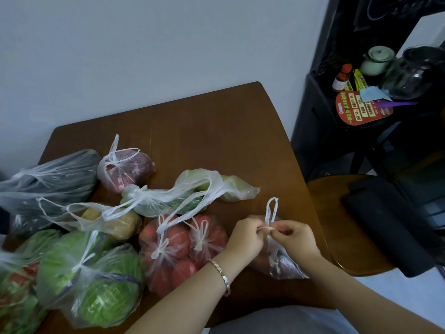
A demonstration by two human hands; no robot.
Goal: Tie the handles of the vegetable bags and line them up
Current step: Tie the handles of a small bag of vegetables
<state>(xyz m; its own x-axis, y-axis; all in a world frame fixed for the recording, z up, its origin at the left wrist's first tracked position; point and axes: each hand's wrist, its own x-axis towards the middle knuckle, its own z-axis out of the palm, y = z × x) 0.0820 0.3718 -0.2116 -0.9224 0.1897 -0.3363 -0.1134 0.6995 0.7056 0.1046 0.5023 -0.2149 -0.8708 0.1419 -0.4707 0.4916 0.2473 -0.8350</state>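
Pinching the twisted handles (271, 213) of a small bag (280, 259) at the table's (216, 131) near right edge, the left hand (245, 238) and right hand (292, 237) met at the half-formed knot. To finish well, they probably needed to pull apart evenly, seating it low without tearing the film.

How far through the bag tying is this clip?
Partway. The two tomato bags and the cabbage bag show knots. Left hand and right hand are knotting another bag. The potato bag looks untied, and nothing is lined up.
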